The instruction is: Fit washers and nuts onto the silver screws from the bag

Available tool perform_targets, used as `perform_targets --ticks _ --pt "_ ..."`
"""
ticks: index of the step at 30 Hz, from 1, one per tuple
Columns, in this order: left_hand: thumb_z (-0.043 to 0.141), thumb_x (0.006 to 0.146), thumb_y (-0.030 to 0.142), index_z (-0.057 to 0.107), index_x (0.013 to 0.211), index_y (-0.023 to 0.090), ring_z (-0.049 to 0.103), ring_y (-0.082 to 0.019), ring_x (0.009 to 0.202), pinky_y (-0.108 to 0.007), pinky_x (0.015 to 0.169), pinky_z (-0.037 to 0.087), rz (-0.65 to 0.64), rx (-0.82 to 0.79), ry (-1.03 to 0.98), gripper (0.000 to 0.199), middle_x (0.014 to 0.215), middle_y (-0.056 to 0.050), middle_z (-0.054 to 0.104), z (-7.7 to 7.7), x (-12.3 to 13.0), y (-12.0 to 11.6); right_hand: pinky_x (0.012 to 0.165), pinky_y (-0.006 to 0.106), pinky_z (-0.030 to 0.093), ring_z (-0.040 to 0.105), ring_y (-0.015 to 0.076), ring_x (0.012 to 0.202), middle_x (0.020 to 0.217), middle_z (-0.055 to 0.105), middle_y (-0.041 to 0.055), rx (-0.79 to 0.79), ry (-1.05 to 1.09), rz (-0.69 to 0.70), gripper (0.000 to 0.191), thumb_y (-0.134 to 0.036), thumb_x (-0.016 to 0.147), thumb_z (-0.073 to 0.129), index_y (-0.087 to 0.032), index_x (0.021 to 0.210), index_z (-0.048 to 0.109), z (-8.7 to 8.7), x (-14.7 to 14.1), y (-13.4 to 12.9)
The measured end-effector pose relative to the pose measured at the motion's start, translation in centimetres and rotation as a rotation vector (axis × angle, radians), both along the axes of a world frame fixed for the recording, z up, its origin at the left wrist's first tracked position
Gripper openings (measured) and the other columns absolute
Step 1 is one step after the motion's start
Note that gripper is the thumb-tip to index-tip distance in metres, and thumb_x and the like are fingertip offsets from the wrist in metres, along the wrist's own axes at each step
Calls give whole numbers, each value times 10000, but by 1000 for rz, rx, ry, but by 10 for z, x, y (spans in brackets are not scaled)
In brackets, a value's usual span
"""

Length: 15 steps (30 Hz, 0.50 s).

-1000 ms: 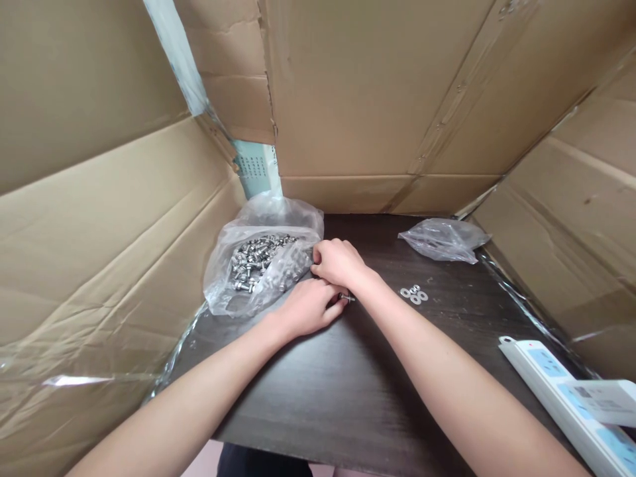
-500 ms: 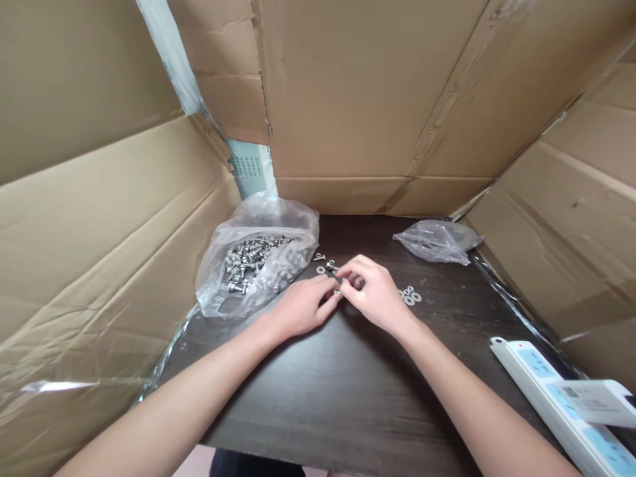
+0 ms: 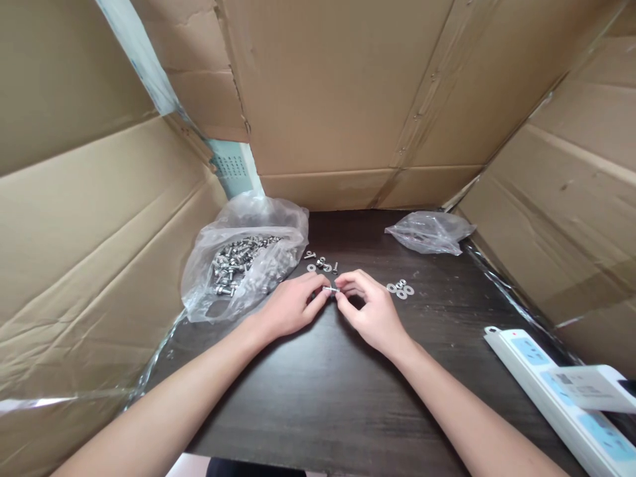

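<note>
A small shiny bolt point(image 3: 330, 289) lies level between my two hands, just above the dark tabletop. My left hand point(image 3: 295, 303) pinches its left end between thumb and fingertips. The fingertips of my right hand point(image 3: 368, 306) close on the other end; whether a nut or washer sits there is too small to tell. Just beyond my fingers are loose bolts point(image 3: 310, 255), a nut point(image 3: 321, 262) and flat washers point(image 3: 311, 267). To the right of my right hand several washers point(image 3: 401, 293) lie in a cluster with small nuts among them.
An open clear plastic bag point(image 3: 293, 232) full of bolts stands at the back left. Another clear bag point(image 3: 430, 232) lies at the back right. A white power strip point(image 3: 546, 384) runs along the right, a white plug-in device across it. Cardboard walls point(image 3: 338, 99) enclose the table point(image 3: 298, 411).
My right hand has drawn slightly down from the loose bolts to the bolt's right end. The bolt now shows plainly between both hands. The whole view has shifted a little.
</note>
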<state>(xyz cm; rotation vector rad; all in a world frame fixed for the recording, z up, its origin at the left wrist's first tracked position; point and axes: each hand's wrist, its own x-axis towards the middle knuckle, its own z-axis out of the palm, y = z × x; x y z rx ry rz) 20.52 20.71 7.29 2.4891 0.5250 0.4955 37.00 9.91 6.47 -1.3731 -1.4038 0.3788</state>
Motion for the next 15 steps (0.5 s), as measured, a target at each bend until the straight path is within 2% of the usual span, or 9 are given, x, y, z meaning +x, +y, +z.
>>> perform_targets --ticks 9,15 --pt "429 1062 357 638 1037 197 598 -171 820 -298 749 430 -4 12 24 264 941 -33 660 0 0 0 796 276 617 698 143 834 962 653 29 -11 -4 17 96 -133 896 616 -199 958 647 -2 1 -2" --pt "403 1073 354 635 951 181 580 -175 775 -300 694 402 -43 102 99 314 868 -37 632 1 0 0 780 270 613 671 146 836 931 662 33 18 -99 29 146 -92 893 570 -195 941 661 4 0 -3"
